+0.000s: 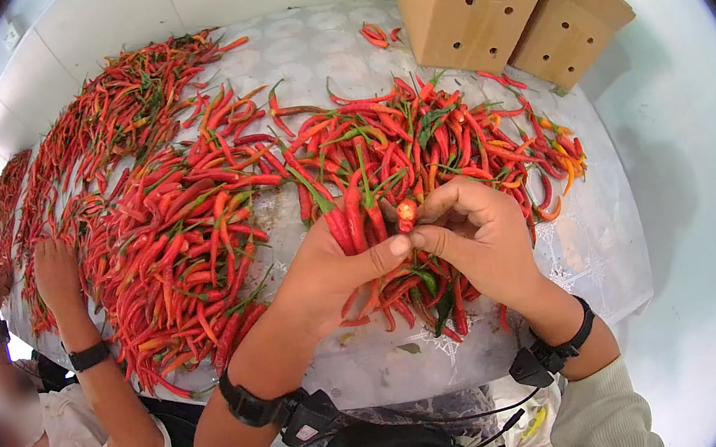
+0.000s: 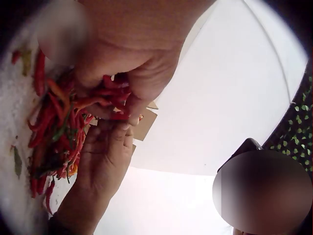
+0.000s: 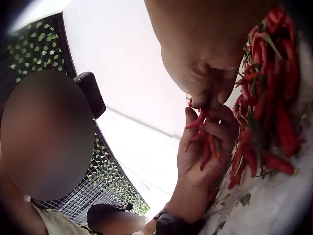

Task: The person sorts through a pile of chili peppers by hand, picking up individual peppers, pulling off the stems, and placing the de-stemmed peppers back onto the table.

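Note:
Several red peppers (image 1: pixel 354 219) with green stems lie in the left hand (image 1: pixel 328 272), whose fingers curl round them with the thumb across the front. The right hand (image 1: pixel 485 239) meets it, thumb and forefinger pinching at a red pepper (image 1: pixel 406 210) whose pale, open-looking end faces the camera. In the left wrist view, the left hand (image 2: pixel 132 68) grips red peppers (image 2: pixel 115 93) beside the right hand (image 2: pixel 105 159). The right wrist view has the peppers (image 3: pixel 203 142) hanging across the left palm (image 3: pixel 195 161), with the right hand (image 3: pixel 205 63) above, its fingertips partly hidden.
Large piles of red peppers (image 1: pixel 172 237) cover the table (image 1: pixel 377 382) at left, and another pile (image 1: pixel 454 131) lies behind the hands. Two cardboard boxes (image 1: pixel 475 8) stand at the back right. Another person's arm (image 1: pixel 88 319) reaches over peppers at far left.

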Motion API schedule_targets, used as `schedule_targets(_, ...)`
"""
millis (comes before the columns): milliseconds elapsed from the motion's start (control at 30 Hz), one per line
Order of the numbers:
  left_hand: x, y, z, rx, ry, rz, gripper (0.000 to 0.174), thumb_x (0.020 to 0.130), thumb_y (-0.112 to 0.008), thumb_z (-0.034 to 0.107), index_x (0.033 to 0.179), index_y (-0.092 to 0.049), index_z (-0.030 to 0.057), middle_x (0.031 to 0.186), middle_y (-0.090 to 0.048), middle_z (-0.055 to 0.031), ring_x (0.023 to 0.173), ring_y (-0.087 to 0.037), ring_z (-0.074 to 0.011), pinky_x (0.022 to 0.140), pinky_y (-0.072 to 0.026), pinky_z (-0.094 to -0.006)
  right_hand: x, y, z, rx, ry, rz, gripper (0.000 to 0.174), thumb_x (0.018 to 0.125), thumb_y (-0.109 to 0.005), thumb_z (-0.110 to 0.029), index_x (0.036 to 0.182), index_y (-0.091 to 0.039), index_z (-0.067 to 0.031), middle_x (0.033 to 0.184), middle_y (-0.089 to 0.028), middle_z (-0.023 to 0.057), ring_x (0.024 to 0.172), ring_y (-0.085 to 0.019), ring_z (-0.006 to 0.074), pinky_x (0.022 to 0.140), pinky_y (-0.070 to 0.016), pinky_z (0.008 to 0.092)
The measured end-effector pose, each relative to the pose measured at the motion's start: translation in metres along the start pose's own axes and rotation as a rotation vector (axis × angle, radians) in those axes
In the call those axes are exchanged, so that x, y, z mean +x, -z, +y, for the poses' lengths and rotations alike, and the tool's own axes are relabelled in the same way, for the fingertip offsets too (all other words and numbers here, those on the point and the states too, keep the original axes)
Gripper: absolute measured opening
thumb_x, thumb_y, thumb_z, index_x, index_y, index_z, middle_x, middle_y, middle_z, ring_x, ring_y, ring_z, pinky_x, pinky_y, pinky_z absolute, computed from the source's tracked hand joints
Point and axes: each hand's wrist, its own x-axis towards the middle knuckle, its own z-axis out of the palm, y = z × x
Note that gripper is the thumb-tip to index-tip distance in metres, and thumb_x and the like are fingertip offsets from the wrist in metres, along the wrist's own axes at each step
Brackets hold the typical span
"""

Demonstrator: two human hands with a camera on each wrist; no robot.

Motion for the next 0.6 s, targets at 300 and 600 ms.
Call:
schedule_targets(300,-0.001,0.006,0.008,-0.144,0.028,0.118,0.020,0.086,-0.061,0.008,0.105,-0.054,0.0047,0.092,-0.062,-0.0064,0.081,-0.062,-0.0175,0.068,-0.0526,-0.0313,0.005,0.018,-0.005,-0.511,0.275,0.000,0.018,0.073,-0.072,-0.016,0.083,-0.067,-0.0023,0.078,-0.061,0.0110,0.077,-0.059,0.0273,0.071,-0.0466,0.0365)
schedule_targets(600,0.002,0.020,0.004,-0.266,0.002,0.128,0.014,0.090,-0.060,0.013,0.102,-0.055,0.0081,0.085,-0.059,-0.0035,0.066,-0.056,-0.0112,0.054,-0.0467,-0.0235,-0.002,0.018,-0.009,-1.076,0.243,-0.138,0.019,0.072,-0.071,-0.023,0.075,-0.065,-0.0050,0.076,-0.056,0.0096,0.084,-0.054,0.0280,0.075,-0.0425,0.0409)
